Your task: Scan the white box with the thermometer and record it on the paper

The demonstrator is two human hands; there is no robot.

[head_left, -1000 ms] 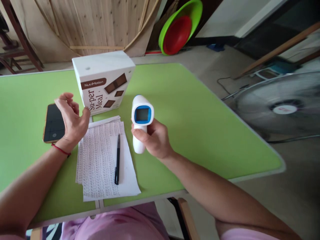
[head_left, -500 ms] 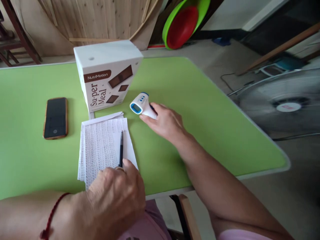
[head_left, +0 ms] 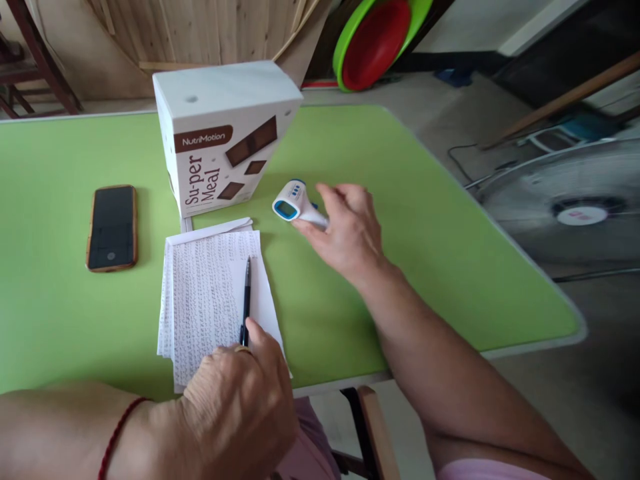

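My right hand (head_left: 349,230) has its fingers spread and lifted off a white and blue infrared thermometer (head_left: 299,202). The thumb stays beside the handle, and the thermometer lies on the green table with its small screen facing me. At the near edge, my left hand (head_left: 240,400) is bent over, back up, with a ring and a red cord bracelet; its fingers are mostly hidden under it. A black pen (head_left: 247,293) rests on handwritten paper sheets (head_left: 207,300), its near end close to my left hand. Whether that hand touches the pen, I cannot tell.
A white box (head_left: 220,147) printed "Su-per Meal" stands behind the papers. To the left lies a smartphone (head_left: 112,229) in a brown case. The green table (head_left: 450,280) has a corner at the right, and a fan (head_left: 580,207) stands past it.
My right hand's fingers have opened away from the thermometer's handle. The whole view has shifted slightly. My left hand has moved a little toward me, uncovering more of the pen and paper.
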